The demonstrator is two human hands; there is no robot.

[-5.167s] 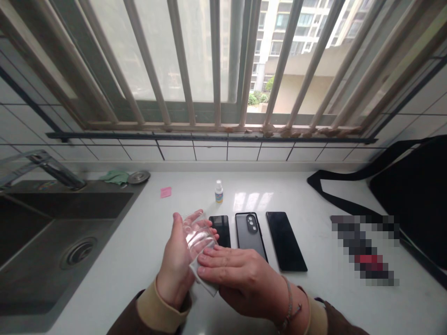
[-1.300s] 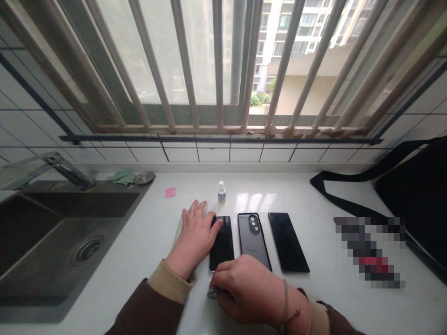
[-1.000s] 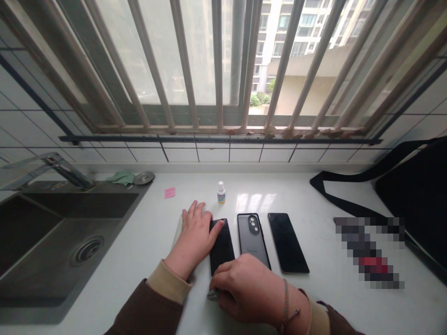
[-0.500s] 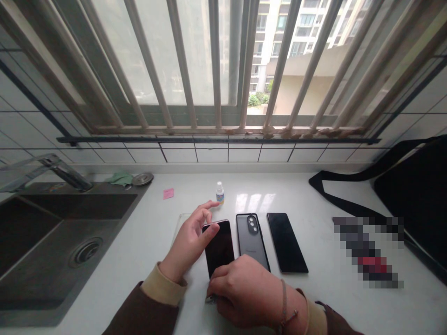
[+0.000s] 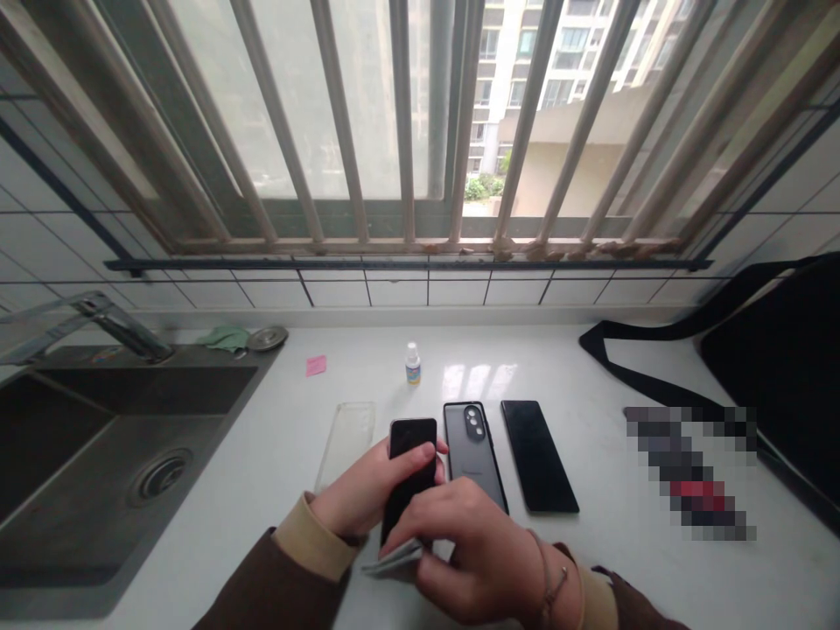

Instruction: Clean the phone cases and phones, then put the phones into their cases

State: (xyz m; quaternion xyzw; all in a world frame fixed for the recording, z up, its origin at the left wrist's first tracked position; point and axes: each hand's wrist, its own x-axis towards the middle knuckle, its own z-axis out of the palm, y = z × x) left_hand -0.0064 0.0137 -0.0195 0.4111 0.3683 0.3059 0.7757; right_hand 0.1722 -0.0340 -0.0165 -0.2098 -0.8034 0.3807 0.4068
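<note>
My left hand [image 5: 374,477] is closed around a black smartphone [image 5: 410,477], its thumb lying across the dark screen and fingertips showing at the far edge. In my right hand [image 5: 465,542] a thin grey cloth [image 5: 397,560] is pinched, close against the phone's lower end. To the right of the held phone lies a dark phone case [image 5: 471,455] with camera cut-outs, partly covered by my right hand. Beyond it rests a second black phone [image 5: 540,455], flat on the counter. A clear phone case [image 5: 346,437] lies left of the held phone, partly behind my left hand.
A small white bottle [image 5: 412,364] stands at the back, with a pink note [image 5: 316,365] to its left. At the left is a sink [image 5: 164,534] with a faucet [image 5: 124,328]. A black bag [image 5: 780,350] with a strap sits at the right, near a blurred item [image 5: 689,472].
My left hand has moved from the phone's top edge to wrap around its side, uncovering the clear case. More of the grey cloth now shows in my right hand.
</note>
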